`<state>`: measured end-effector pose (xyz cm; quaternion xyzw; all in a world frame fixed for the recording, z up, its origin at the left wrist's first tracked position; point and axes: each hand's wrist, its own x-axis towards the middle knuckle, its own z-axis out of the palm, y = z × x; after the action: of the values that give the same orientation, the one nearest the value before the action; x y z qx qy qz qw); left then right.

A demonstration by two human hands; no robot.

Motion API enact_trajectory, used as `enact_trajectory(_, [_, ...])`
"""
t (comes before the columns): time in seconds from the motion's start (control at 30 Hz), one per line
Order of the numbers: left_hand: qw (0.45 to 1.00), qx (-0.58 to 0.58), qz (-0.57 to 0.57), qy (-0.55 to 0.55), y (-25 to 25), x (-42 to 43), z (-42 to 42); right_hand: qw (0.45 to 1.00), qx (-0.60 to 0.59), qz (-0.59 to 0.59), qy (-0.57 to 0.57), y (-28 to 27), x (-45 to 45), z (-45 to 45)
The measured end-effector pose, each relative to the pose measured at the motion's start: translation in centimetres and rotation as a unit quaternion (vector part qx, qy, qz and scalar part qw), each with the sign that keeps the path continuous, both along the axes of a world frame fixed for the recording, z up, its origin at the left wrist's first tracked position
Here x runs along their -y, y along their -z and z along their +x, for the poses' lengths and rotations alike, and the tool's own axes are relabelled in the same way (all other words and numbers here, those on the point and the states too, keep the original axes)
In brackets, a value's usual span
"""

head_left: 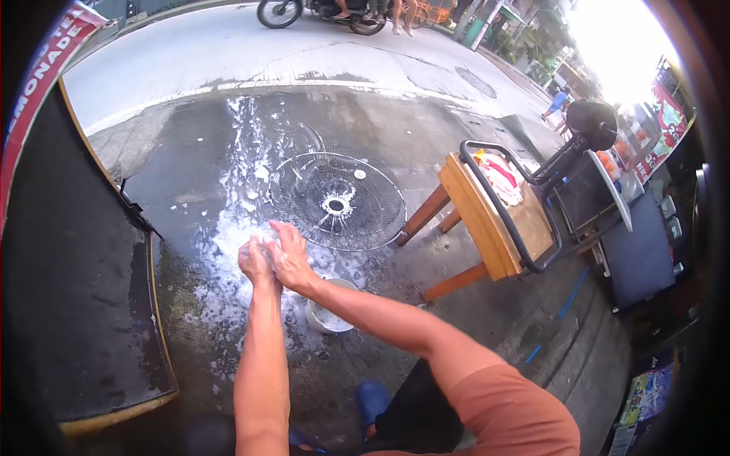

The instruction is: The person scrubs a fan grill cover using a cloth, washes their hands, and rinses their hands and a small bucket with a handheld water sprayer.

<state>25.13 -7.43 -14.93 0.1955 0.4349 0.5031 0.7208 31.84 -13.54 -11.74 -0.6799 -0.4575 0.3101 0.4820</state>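
Wet pavement (426,125) | center-left: our right hand (292,258), fingers open, touches left hand (255,263), fingers unclear | bucket (311,316) lower, likely for reach

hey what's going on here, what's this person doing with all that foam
A person reaches down over white foam on wet ground, left hand and right hand together. Whether anything is between them is hard to tell. A white bucket stands close by, partly hidden by the right forearm, and a round wire fan cover lies just beyond.
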Motion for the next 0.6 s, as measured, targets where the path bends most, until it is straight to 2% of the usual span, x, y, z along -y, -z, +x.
enact_trajectory(0.03, [0.999,-0.007,-0.033,-0.039,-0.9,-0.2,-0.7,0.988,-0.145,-0.031,0.029,0.4,-1.3,-1.0])
enact_trajectory(0.1, [0.998,-0.018,-0.038,-0.048,-2.7,0.0,-1.4,0.898,-0.424,-0.090,0.080,1.2,-3.4,-2.0])
enact_trajectory(0.13, [0.998,-0.025,-0.040,-0.051,-3.3,0.0,-1.7,0.741,-0.664,-0.092,-0.042,3.1,-4.0,-0.7])
enact_trajectory(0.17, [0.997,-0.054,0.053,0.002,-2.5,-0.1,-2.0,0.722,-0.688,-0.061,-0.038,4.3,-4.4,-0.5])
enact_trajectory(0.23, [0.961,-0.110,0.231,0.106,0.2,0.2,-3.0,0.679,-0.734,-0.001,-0.028,7.4,-4.9,-1.1])
enact_trajectory(0.27, [0.933,-0.198,0.273,0.124,-1.6,1.7,-3.2,0.690,-0.722,0.046,-0.035,10.6,-6.1,-1.2])
enact_trajectory(0.3, [0.892,-0.286,0.342,0.073,-2.7,3.5,-2.6,0.697,-0.710,0.093,-0.041,13.7,-7.3,-1.2])
enact_trajectory(0.33, [0.819,-0.403,0.408,0.002,-2.1,4.3,-2.6,0.665,-0.741,0.088,-0.033,16.6,-8.4,-1.2])
enact_trajectory(0.37, [0.723,-0.506,0.466,-0.069,-1.2,4.6,-2.7,0.632,-0.770,0.084,-0.026,17.9,-9.0,-1.4])
enact_trajectory(0.43, [0.907,-0.319,0.276,-0.008,0.3,4.5,-3.0,0.766,-0.636,0.031,0.089,13.3,-8.4,-2.7])
enact_trajectory(0.47, [0.962,-0.214,0.166,0.015,0.9,4.5,-3.9,0.771,-0.625,0.053,0.105,13.0,-7.9,-3.1])
enact_trajectory(0.5, [0.960,-0.223,0.168,0.006,1.0,4.9,-4.3,0.776,-0.616,0.077,0.115,12.7,-8.0,-3.6])
enact_trajectory(0.53, [0.957,-0.233,0.173,-0.003,0.7,5.9,-3.9,0.723,-0.674,0.147,0.033,16.4,-9.5,-2.1])
enact_trajectory(0.6, [0.949,-0.238,0.205,-0.009,1.2,7.7,-3.2,0.555,-0.792,0.236,-0.094,19.4,-10.9,0.3])
